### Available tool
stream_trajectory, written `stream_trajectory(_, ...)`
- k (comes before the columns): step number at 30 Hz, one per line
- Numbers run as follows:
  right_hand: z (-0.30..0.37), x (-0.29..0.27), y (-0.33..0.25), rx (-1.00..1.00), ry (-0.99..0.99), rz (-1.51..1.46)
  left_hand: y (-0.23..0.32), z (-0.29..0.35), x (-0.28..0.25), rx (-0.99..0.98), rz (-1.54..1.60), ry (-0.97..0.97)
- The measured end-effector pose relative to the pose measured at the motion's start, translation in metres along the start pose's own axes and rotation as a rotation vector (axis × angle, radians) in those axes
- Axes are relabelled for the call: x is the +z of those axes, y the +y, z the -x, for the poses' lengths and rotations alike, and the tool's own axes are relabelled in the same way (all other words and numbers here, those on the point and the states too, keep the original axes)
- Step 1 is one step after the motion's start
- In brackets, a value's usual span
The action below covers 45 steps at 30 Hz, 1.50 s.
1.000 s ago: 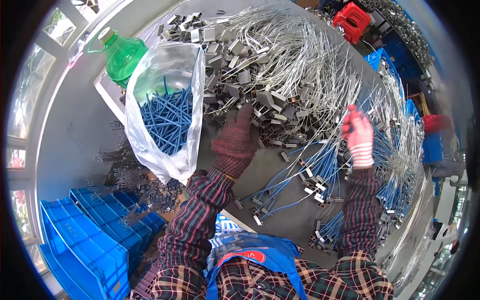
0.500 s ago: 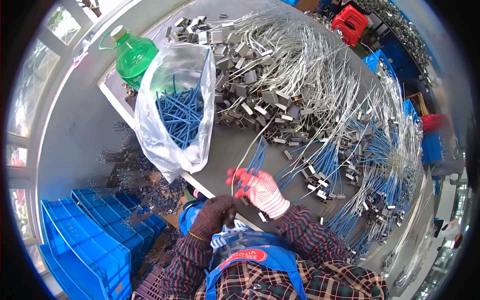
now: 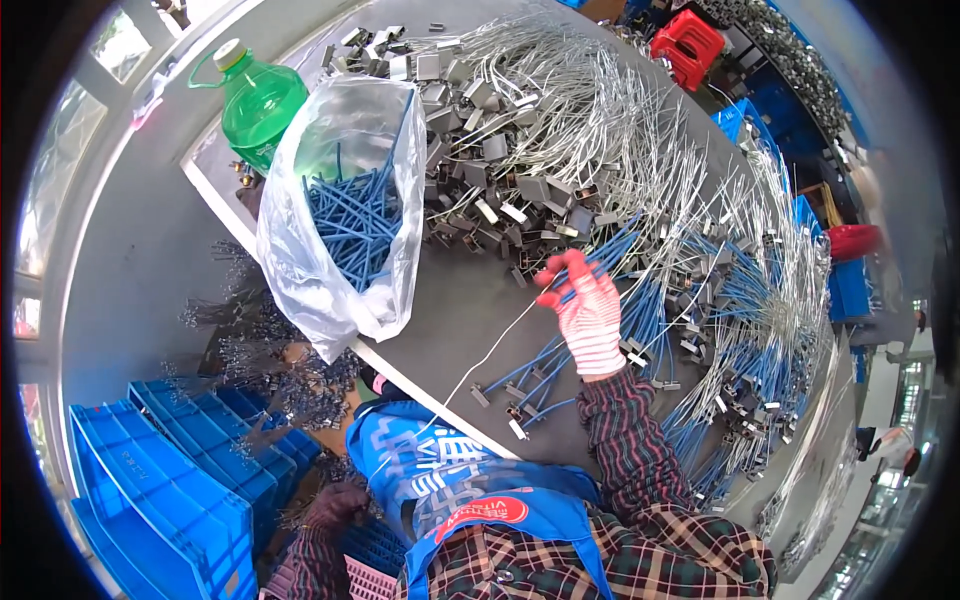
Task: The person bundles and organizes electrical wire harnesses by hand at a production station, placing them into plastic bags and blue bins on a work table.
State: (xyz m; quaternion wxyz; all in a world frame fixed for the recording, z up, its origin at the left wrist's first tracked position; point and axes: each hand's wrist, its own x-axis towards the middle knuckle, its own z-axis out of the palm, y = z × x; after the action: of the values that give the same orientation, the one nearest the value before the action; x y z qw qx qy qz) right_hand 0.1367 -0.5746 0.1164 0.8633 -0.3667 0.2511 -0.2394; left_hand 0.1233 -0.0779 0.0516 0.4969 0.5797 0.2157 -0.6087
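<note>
The right hand [image 3: 588,312], in a red-and-white glove, is raised over the grey worktop [image 3: 470,310], just right of the clear bag [image 3: 335,215]. Its fingers [image 3: 560,275] are pinched together on a thin wire [image 3: 480,350] that runs from the fingertips down and left, off the worktop's edge and toward the blue apron [image 3: 450,480] below the bag. A few blue tubes [image 3: 600,255] cross the fingers as well; whether the hand grips them or they only lie behind it cannot be told.

The left hand [image 3: 335,505], in a dark glove, sits low, below the bag and off the worktop, beside the apron and above the blue crates [image 3: 160,480]. Its fingers look curled, but whether they hold anything cannot be told.

The bag stands open on the worktop's left edge, with loose blue tubes inside. A green bottle [image 3: 258,100] stands just behind the bag, touching it. To the right of the bag lies a heap of grey metal clips [image 3: 490,160], and farther right a wide spread of silver wires [image 3: 640,130]. Finished pieces, wires sleeved in blue tube with a clip at the end [image 3: 730,300], fan out to the far right of the bag, past the right hand. A red stool [image 3: 688,45] stands well beyond the bag, past the wires.
</note>
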Motion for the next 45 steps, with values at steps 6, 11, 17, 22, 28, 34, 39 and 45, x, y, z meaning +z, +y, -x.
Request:
stream_trajectory(6, -0.006, -0.007, -0.014, -0.033, 0.024, -0.049, -0.009, -0.009, -0.014, 0.117, -0.015, 0.100)
stream_trajectory(11, -0.003, -0.023, -0.022, 0.091, -0.006, -0.004, 0.009, -0.001, -0.006, 0.145, -0.081, 0.113)
stream_trajectory(17, 0.022, -0.019, 0.000, 0.247, -0.140, 0.043, 0.057, 0.004, 0.061, 0.175, -0.166, 0.258)
stream_trajectory(22, 0.072, -0.007, 0.041, 0.269, 0.006, 0.108, 0.107, -0.017, 0.144, 1.102, -0.643, 0.378)
stream_trajectory(28, 0.116, 0.001, 0.060, 0.378, -0.050, 0.292, 0.145, -0.027, 0.239, 1.094, -0.400, 0.359)
stream_trajectory(34, 0.113, -0.038, 0.024, 0.536, -0.095, 0.703, 0.182, -0.041, 0.242, 0.967, -0.930, 0.111)
stream_trajectory(39, 0.105, -0.041, 0.006, 0.525, -0.055, 0.641, 0.234, -0.061, 0.237, 1.020, -0.687, 0.217)
stream_trajectory(45, 0.093, -0.040, -0.002, 0.558, 0.005, 0.536, 0.210, -0.063, 0.209, 0.904, -0.651, 0.051)
